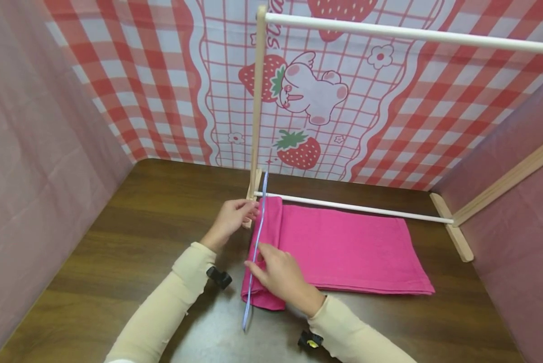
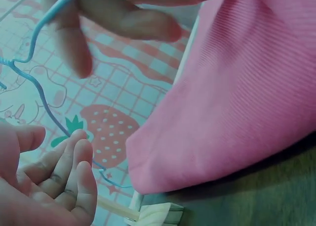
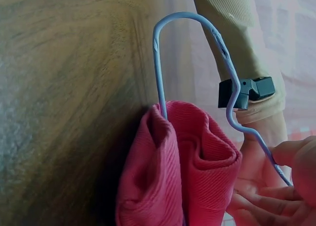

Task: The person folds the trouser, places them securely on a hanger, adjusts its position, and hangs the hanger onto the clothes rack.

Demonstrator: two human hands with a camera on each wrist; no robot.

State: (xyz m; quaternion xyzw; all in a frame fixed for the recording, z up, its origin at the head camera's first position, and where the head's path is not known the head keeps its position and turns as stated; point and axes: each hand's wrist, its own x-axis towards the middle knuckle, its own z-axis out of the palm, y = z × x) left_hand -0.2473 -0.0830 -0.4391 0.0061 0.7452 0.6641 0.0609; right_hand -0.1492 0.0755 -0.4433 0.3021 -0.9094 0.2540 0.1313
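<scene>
A blue wire hanger (image 1: 264,185) stands nearly edge-on above the left end of a pink cloth (image 1: 344,244). In the right wrist view, one end of the hanger (image 3: 157,63) runs down into the folded cloth (image 3: 210,186). My right hand (image 1: 278,269) pinches the hanger's upper wire between thumb and fingers, over the folded strip. Farther back, my left hand (image 1: 235,218) is beside the wire. Its fingers (image 2: 81,186) are loosely bent, the tips close by the wire in the left wrist view.
Behind the cloth, a rack has a wooden left post (image 1: 258,101), a white top bar (image 1: 389,33) and a low white bar (image 1: 344,205). Its right foot (image 1: 453,229) rests on the brown table (image 1: 117,242). A strawberry-print curtain (image 1: 158,91) hangs behind.
</scene>
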